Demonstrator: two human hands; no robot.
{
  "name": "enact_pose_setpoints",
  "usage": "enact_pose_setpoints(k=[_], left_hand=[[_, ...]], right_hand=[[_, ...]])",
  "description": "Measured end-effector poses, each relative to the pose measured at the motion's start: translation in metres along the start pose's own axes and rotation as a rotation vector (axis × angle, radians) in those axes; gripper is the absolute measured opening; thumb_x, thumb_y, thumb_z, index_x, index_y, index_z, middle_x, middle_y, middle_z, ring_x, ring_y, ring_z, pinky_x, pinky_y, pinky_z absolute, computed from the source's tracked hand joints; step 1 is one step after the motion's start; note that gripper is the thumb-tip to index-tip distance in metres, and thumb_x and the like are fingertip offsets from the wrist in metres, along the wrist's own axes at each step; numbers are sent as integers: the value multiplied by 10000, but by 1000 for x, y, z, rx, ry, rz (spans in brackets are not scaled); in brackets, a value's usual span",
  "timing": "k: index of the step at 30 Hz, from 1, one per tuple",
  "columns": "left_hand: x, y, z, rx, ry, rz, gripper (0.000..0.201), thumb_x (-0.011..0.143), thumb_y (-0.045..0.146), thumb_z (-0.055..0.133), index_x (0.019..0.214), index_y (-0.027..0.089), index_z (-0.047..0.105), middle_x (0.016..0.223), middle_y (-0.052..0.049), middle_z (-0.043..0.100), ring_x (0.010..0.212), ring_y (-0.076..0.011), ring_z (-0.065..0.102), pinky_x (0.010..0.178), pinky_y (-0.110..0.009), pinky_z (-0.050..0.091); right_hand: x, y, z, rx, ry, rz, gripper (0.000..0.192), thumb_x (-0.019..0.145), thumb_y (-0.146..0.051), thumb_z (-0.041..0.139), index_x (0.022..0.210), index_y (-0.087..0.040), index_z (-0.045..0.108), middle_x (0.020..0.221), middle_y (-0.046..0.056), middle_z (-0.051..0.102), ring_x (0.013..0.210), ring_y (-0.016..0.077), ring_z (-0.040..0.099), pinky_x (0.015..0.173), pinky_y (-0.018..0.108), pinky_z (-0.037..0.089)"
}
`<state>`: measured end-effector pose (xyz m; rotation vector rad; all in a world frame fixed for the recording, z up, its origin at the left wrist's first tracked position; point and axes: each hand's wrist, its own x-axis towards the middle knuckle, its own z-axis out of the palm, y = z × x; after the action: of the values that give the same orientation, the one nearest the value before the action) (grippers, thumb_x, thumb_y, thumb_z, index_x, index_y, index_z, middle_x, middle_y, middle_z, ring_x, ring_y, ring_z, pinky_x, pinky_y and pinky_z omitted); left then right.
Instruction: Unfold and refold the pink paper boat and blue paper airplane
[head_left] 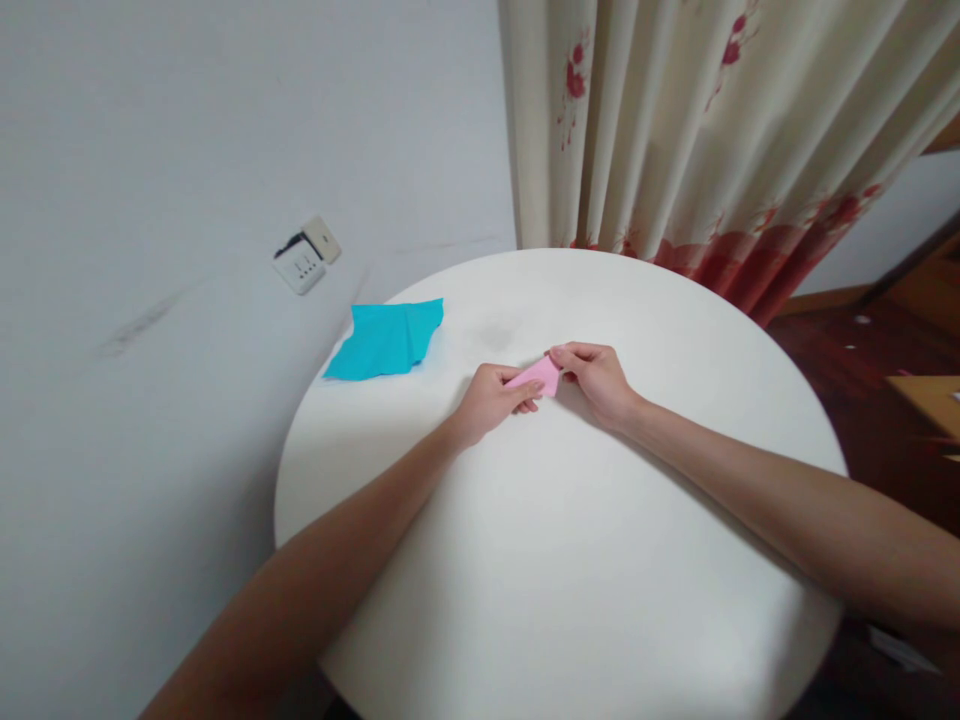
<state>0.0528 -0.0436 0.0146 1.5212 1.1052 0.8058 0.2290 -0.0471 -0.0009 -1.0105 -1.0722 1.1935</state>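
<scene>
A small folded piece of pink paper (550, 374) is held between my two hands over the middle of the round white table (570, 560). My left hand (493, 397) is closed on its left part, with the thumb lying across the paper's face. At the paper's upper right corner, the thumb and fingers of my right hand (596, 380) pinch the edge. Part of the paper is hidden behind my left fingers. To the left, a creased sheet of blue paper (386, 342) lies near the table's far left edge, apart from both hands.
A pale wall (187, 130) with a power socket (301, 264) borders the table on the left. Behind the table hangs a cream curtain (660, 130) with red flowers. Wooden furniture (934, 400) stands on the dark floor at the right.
</scene>
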Motion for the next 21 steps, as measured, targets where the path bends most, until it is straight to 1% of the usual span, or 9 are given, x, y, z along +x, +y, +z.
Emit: enact_pose_setpoints(k=[4,7,8,10,12,14,17,21], left_hand=[[1,-2,0,-21,7,-10,190,783,293,753,773,104,759,592,-49,685,519,-107,586,518,-212,443],[2,-5,0,-20,34,-7,204,789,308,747,775,105,760,601,-51,690,527,-108,588,529,-215,450],[3,-6,0,-15,46,-1,207,787,313,748,770,107,759,606,-52,692,529,-108,588,531,-216,451],[3,-8,-1,-1,61,22,223,785,332,750,762,111,756,610,-52,695,529,-111,587,530,-218,452],[3,-8,-1,20,52,56,249,787,360,749,769,112,758,611,-51,695,532,-116,591,530,-222,455],[2,-8,-1,41,39,91,276,792,386,744,782,111,762,619,-53,697,543,-121,599,537,-224,463],[1,-8,-1,39,44,129,303,805,416,728,791,115,765,635,-56,702,568,-129,618,558,-228,479],[2,-8,1,8,72,162,343,811,465,724,828,126,770,689,-68,724,599,-138,642,577,-232,490]], right_hand=[[6,2,-3,28,113,-6,315,716,-486,782,711,-174,736,739,60,673,672,158,534,596,310,389],[9,1,-6,53,130,15,394,756,-568,734,741,-174,725,758,60,657,666,148,528,557,288,375],[9,0,-6,49,106,25,431,776,-604,705,770,-174,730,782,66,662,674,149,532,549,285,374],[7,-3,-5,4,14,28,472,789,-640,682,797,-172,737,797,75,668,677,156,530,543,291,374],[3,-4,-2,-58,-83,7,437,761,-606,736,744,-170,728,725,62,646,638,157,504,546,310,370],[-1,-3,0,-69,-146,-6,376,722,-534,799,679,-171,708,656,41,617,599,150,483,562,327,371],[-3,-2,2,-20,-176,-24,321,701,-470,827,672,-171,715,676,48,652,617,162,526,610,353,406],[-2,-3,2,3,-198,-57,310,681,-467,841,717,-174,747,743,72,708,677,189,584,676,385,455]])
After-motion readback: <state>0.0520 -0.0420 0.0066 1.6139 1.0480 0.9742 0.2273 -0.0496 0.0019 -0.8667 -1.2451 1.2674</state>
